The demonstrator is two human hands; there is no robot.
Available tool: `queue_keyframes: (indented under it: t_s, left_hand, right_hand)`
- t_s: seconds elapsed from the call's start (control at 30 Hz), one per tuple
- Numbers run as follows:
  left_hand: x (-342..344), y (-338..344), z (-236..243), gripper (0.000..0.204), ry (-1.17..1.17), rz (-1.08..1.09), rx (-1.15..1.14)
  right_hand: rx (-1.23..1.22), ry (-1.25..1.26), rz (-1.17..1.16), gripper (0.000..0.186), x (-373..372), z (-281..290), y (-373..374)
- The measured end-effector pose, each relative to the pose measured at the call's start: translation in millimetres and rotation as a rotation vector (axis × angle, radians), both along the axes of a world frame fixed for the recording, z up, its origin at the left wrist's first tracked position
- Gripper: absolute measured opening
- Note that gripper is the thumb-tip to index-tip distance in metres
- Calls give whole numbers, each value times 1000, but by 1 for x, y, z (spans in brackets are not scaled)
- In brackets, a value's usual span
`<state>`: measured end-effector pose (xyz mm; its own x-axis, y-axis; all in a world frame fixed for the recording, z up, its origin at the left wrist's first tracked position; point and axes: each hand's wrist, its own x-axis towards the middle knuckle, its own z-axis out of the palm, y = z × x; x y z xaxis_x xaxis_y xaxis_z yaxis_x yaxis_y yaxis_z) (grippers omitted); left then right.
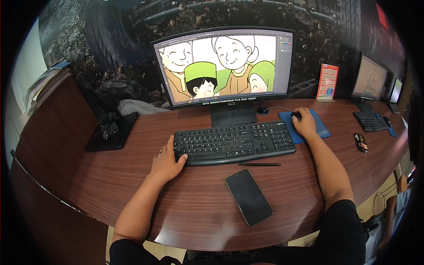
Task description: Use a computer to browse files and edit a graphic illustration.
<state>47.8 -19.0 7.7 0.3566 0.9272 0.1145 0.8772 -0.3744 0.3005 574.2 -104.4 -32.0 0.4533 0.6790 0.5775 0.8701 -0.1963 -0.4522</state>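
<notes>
My left hand rests at the left end of a black keyboard, its thumb over the lower-left keys and its fingers stretched along the edge. It is open and grips nothing. With my right hand I hold a dark computer mouse on a blue mouse pad, right of the keyboard; the palm covers part of the mouse. Behind the keyboard stands a monitor showing a cartoon drawing of several smiling figures, two with green headwear. A black pen-like stick and a dark smartphone lie in front.
On the brown wooden desk, a black flat object with a cable bundle sits at left, beside a wooden partition topped with papers. To the right are a red-and-white card stand, a small black box, another keyboard and monitor.
</notes>
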Motion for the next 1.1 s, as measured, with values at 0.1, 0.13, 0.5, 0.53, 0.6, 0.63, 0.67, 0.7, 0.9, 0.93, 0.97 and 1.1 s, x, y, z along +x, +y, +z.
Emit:
queue_keyframes:
  t_s: [0.1, 0.13, 0.5, 0.53, 0.6, 0.63, 0.67, 0.7, 0.9, 0.93, 0.97, 1.1]
  left_hand:
    - [3, 1, 5, 91, -2, 10, -72]
    - [3, 1, 5, 91, -2, 12, -74]
    - [3, 0, 4, 85, 16, -21, -49]
    - [1, 1, 2, 85, 4, -18, -53]
    - [-3, 4, -2, 85, -4, -41, -42]
    - [-3, 4, -2, 85, 11, -40, -47]
    - [-3, 3, -1, 85, -3, -37, -51]
    - [-2, 2, 0, 85, 17, -28, -52]
    - [-2, 1, -3, 85, 42, -19, -39]
    - [-3, 1, -3, 85, 45, -32, -45]
    - [-3, 1, -2, 85, 42, -31, -46]
    - [1, -4, 2, 85, 84, -44, -34]
  right_hand:
    - [10, 2, 6, 31, 1, -1, 0]
    - [17, 0, 11, 31, 2, -2, 0]
    - [8, -3, 32, 28, 9, -3, 2]
    - [1, -1, 27, 28, 8, -3, 3]
    - [-11, -14, 23, 28, 7, -3, 4]
    - [3, -15, 24, 28, 7, -4, 4]
    - [17, -15, 26, 27, 6, -5, 4]
    - [20, -22, 29, 27, 7, -5, 3]
    - [11, -41, 44, 27, 5, -2, 2]
    - [4, -28, 42, 27, 4, -1, 2]
    - [2, -31, 43, 27, 4, -1, 2]
    - [1, -22, 42, 25, 6, -1, 2]
